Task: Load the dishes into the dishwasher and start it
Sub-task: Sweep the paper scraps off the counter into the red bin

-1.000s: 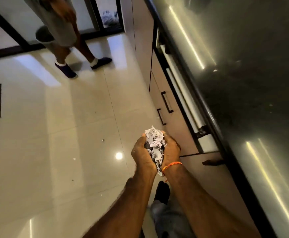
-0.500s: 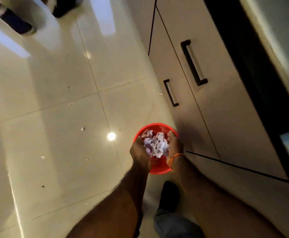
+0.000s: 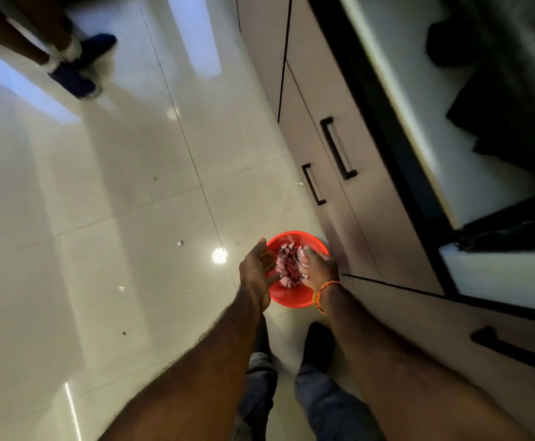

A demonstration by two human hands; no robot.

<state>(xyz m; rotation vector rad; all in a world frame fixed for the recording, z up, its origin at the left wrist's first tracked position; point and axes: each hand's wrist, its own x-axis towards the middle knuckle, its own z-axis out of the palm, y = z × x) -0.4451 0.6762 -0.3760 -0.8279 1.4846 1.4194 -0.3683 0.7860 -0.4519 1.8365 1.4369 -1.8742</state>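
Both the left hand (image 3: 257, 268) and right hand (image 3: 318, 268) are spread, palms facing, over the round red plastic bin (image 3: 291, 296) of crumpled paper scraps (image 3: 288, 263) on the glossy tiled floor (image 3: 116, 202).

— How many bowls (image 3: 291, 297) and hands are seen?
— One red bowl is counted, with two hands: left (image 3: 257, 268), right (image 3: 320, 269).
— And handles?
— Three black cabinet handles (image 3: 337, 148) are counted, plus two blue shoes (image 3: 74, 80).

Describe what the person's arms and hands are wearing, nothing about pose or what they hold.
Both forearms are bare, with no sleeves in view and no gloves. The right hand has an orange thread band round its wrist. The left hand and its wrist show no band, watch or ring that can be made out.
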